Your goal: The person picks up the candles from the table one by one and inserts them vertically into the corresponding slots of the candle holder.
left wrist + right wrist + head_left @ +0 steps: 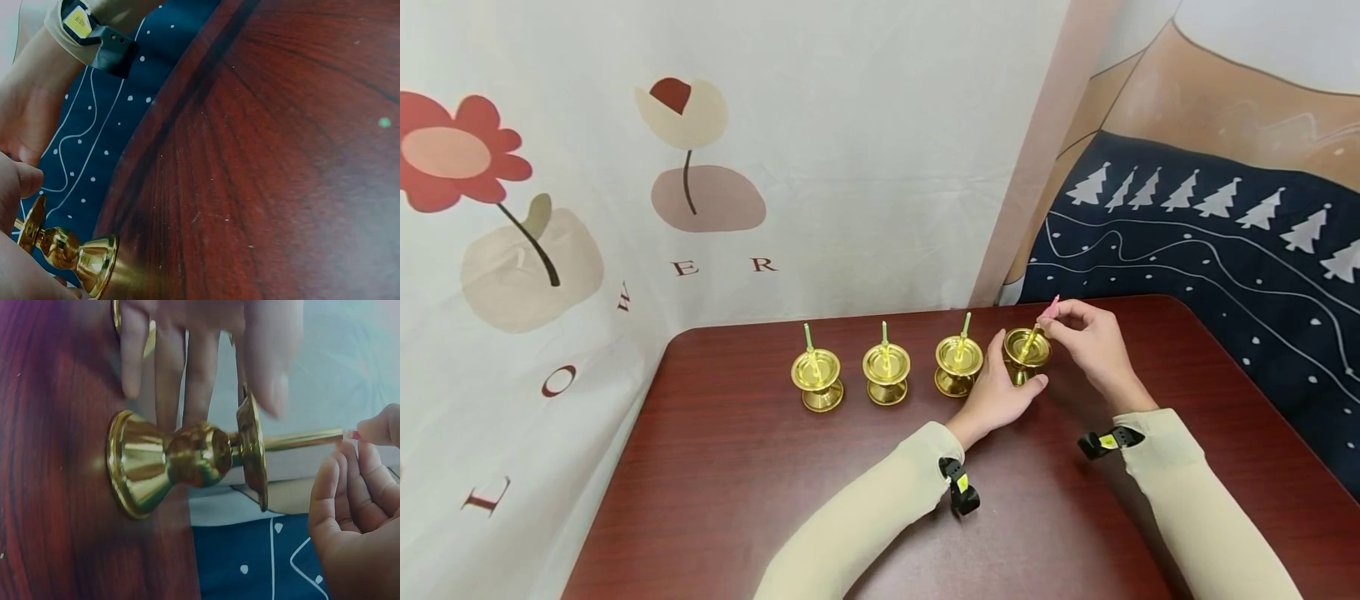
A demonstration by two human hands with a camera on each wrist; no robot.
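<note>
A brass candle holder (1027, 348) with a wide dish, rounded stem and flared base stands at the right end of a row. My left hand (997, 392) holds it around the dish and stem, thumb in front and fingers along the left side. My right hand (1093, 346) pinches a thin pink candle (1051, 308) at the top of the holder's upright gold tube (306, 439). In the right wrist view only a bit of the pink candle (354, 434) shows between thumb and fingers, right at the tube's mouth. The left wrist view shows the holder's base (99, 265) beside my left fingers.
Three matching brass holders stand to the left, each with a green candle (808, 337), (884, 333), (966, 325); the nearest (958, 357) is close beside my left hand. The dark red table (737, 500) ends at printed cloths (865, 167) behind and to the right.
</note>
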